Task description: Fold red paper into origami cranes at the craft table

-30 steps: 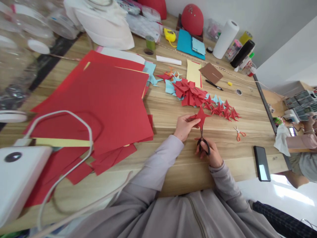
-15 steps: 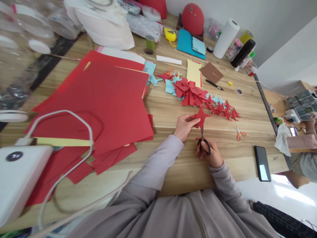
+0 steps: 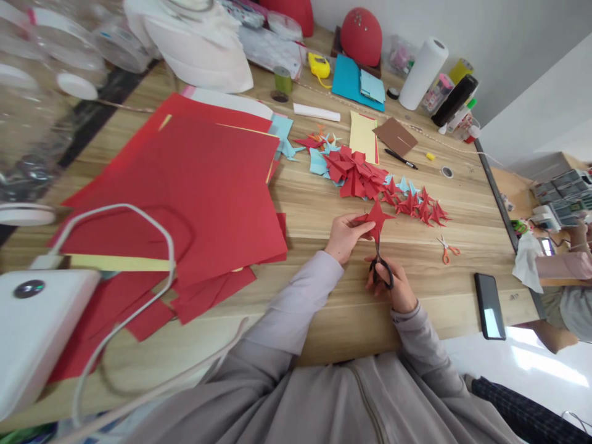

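My left hand [image 3: 345, 237] pinches a folded red paper star shape [image 3: 378, 217] by its left side, just above the table. In my right hand [image 3: 400, 287] is a pair of black-handled scissors [image 3: 387, 276], fingers through the loops. The blades point away from me and meet the near point of the red paper. Beyond my hands lies a heap of folded red paper pieces [image 3: 355, 176], with light blue ones among them. A row of small red folded pieces [image 3: 424, 206] trails off to its right.
Large red paper sheets [image 3: 217, 197] cover the table's left side, near a white power bank [image 3: 41, 333] with a cable. Orange-handled scissors [image 3: 446, 250] and a phone [image 3: 489, 306] lie to the right. A pen [image 3: 400, 159] and brown paper [image 3: 396, 135] lie farther back. Another person's arm [image 3: 567, 265] shows far right.
Both hands, the red paper and the scissors stay almost exactly where they were. Only a very slight shift of the whole view shows.
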